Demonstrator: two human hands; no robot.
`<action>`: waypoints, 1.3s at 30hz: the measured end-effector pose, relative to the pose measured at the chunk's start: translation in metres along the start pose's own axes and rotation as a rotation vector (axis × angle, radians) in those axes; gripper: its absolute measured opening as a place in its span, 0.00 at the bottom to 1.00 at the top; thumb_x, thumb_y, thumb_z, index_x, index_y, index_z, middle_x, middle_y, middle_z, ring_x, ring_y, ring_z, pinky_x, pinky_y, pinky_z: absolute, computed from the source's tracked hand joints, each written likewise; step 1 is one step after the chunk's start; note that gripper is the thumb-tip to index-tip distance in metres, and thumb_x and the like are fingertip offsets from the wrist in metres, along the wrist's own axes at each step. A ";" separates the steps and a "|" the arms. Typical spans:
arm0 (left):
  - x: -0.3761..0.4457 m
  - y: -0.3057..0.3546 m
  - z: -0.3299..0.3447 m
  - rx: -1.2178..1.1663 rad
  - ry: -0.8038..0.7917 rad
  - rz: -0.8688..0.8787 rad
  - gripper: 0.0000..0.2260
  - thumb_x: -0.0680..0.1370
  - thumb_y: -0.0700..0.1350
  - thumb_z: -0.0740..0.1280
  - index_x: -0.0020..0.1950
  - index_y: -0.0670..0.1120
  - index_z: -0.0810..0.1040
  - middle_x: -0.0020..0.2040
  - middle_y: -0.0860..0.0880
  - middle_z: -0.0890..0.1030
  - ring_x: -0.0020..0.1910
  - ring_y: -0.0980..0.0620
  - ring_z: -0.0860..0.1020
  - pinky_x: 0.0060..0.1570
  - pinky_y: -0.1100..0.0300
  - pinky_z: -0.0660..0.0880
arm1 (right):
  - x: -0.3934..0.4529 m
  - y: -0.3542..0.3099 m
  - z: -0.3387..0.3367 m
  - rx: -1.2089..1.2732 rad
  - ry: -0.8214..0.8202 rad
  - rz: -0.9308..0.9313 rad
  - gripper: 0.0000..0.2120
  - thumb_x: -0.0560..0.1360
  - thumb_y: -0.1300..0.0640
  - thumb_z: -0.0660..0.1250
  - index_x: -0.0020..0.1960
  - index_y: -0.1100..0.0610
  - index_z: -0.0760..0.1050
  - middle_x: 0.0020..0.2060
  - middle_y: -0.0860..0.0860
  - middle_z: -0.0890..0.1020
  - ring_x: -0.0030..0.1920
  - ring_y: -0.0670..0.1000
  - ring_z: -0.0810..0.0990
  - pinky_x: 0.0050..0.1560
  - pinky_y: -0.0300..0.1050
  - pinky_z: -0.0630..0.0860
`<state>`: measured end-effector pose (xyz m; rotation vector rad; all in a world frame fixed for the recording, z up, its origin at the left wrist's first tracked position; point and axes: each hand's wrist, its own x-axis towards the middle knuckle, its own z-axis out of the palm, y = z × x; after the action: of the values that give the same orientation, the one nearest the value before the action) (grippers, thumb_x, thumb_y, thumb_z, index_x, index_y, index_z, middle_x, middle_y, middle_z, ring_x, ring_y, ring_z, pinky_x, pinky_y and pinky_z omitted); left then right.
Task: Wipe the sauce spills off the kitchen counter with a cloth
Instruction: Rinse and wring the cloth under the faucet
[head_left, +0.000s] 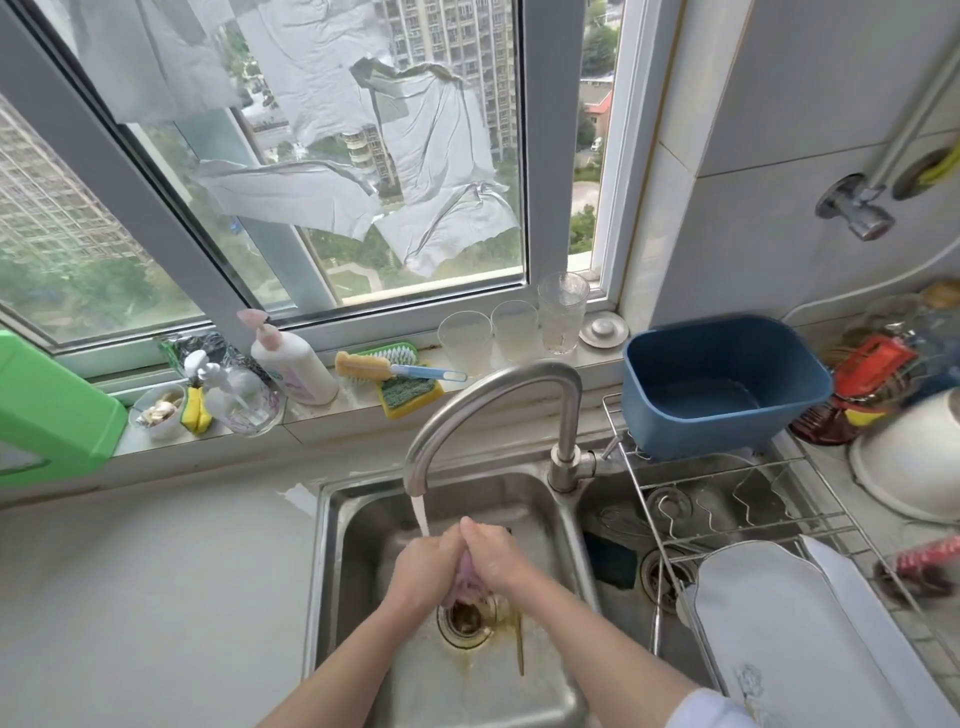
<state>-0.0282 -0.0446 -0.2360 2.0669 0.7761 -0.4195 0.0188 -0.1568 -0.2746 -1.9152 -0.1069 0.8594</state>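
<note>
Water from the curved faucet (498, 415) falls onto the left hand (434, 564) and right hand (493, 561), pressed together and clamped on a bunched pink cloth (467, 584) above the drain (467, 621) of the steel sink (332, 571).

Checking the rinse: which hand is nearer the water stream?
Left. The left hand is right beside the water stream, gripping the pink cloth; the right hand grips it farther right.

Pink cloth (467, 582), blue tub (727, 384), green board (47, 410).
</note>
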 end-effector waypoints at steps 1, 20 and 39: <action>0.001 0.000 0.000 0.005 -0.006 0.018 0.29 0.81 0.59 0.56 0.26 0.45 0.78 0.25 0.48 0.80 0.28 0.55 0.79 0.37 0.59 0.74 | 0.001 0.004 -0.018 -0.027 0.025 0.028 0.25 0.82 0.41 0.52 0.47 0.58 0.79 0.40 0.53 0.83 0.47 0.54 0.81 0.49 0.49 0.76; 0.006 -0.025 0.005 -0.108 -0.031 -0.093 0.14 0.81 0.45 0.55 0.49 0.40 0.79 0.33 0.43 0.80 0.26 0.50 0.76 0.26 0.61 0.69 | 0.017 0.022 -0.069 0.184 0.339 0.225 0.28 0.82 0.41 0.53 0.77 0.55 0.60 0.73 0.58 0.68 0.68 0.59 0.71 0.65 0.57 0.71; -0.011 -0.027 0.007 0.552 0.112 0.313 0.29 0.82 0.58 0.43 0.33 0.48 0.75 0.38 0.46 0.84 0.43 0.43 0.82 0.42 0.52 0.76 | -0.016 0.017 0.048 0.118 0.221 0.178 0.37 0.79 0.36 0.45 0.44 0.62 0.83 0.42 0.60 0.86 0.49 0.59 0.83 0.54 0.52 0.78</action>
<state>-0.0543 -0.0426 -0.2501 2.6953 0.4092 -0.3702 -0.0267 -0.1364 -0.2928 -1.9144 0.2461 0.7471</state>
